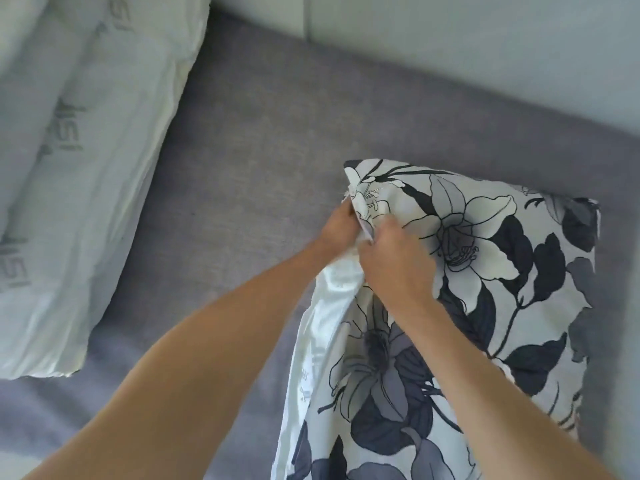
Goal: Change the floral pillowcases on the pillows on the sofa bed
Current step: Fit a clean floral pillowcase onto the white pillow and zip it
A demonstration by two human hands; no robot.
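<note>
A pillow in a floral pillowcase [485, 271], white with grey and dark blue flowers, lies on the right of the grey sofa bed [242, 168]. Along its left side the case is open and the white pillow inside [329, 306] shows. My left hand [337, 225] grips the left edge of the opening near the upper corner. My right hand [391, 261] pinches the top layer of the floral fabric just beside it. Both forearms reach in from the bottom of the view.
A bare white pillow [86, 168] with faint grey lettering lies at the left of the sofa bed. The pale backrest cushions [450, 36] run along the top. Grey seat fabric stretches between the two pillows.
</note>
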